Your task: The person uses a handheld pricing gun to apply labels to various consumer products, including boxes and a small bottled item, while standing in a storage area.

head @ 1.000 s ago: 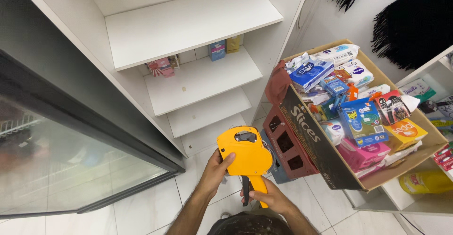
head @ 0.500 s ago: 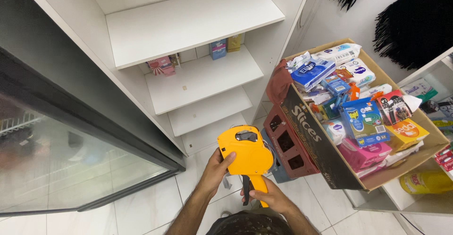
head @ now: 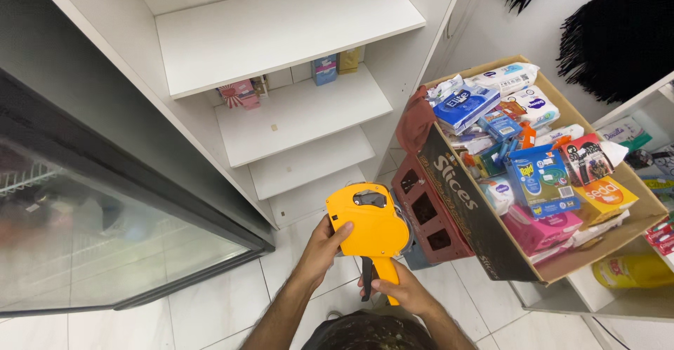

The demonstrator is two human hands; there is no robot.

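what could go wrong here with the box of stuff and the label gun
The cardboard box sits tilted on a red crate, heaped with packets; the loose ones near its low edge might slide out. Both hands are taken: the left hand steadies the orange price gun and the right hand grips its handle, so neither could easily catch a falling packet.

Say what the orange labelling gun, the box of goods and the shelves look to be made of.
Orange labelling gun, held by the left hand and right hand: moulded plastic, smooth with a slight sheen.
Box: corrugated cardboard, going by the raw brown edges and dark printed side.
Shelves: probably white laminated board, flat and matte; the core is not visible.
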